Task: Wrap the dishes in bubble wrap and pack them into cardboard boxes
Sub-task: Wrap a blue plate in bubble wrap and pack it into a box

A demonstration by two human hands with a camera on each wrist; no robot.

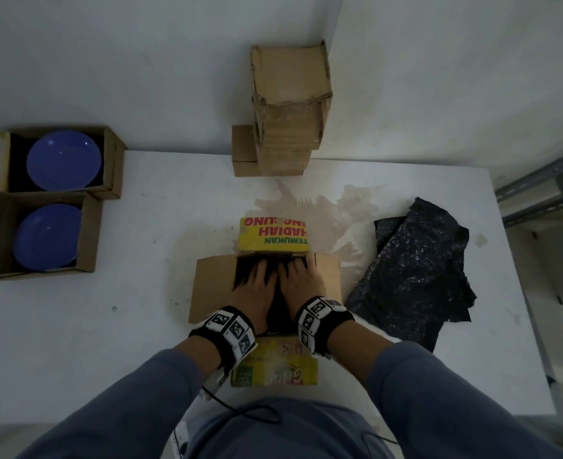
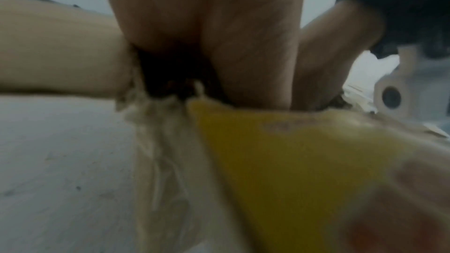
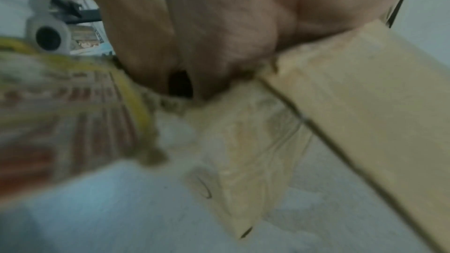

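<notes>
Both my left hand (image 1: 257, 286) and right hand (image 1: 301, 281) press flat, fingers spread, on the dark bundle (image 1: 275, 306) inside the open box (image 1: 212, 286).

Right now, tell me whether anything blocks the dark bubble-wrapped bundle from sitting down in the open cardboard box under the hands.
Nothing visible does. The left hand and right hand press flat on the dark bubble-wrapped bundle, already inside the open cardboard box. All four flaps are folded outward, including the yellow printed flap on the far side. The box's depth below is hidden.

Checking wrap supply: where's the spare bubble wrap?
Head view: black bubble wrap lies crumpled on the table, right of the open box under both hands.
</notes>
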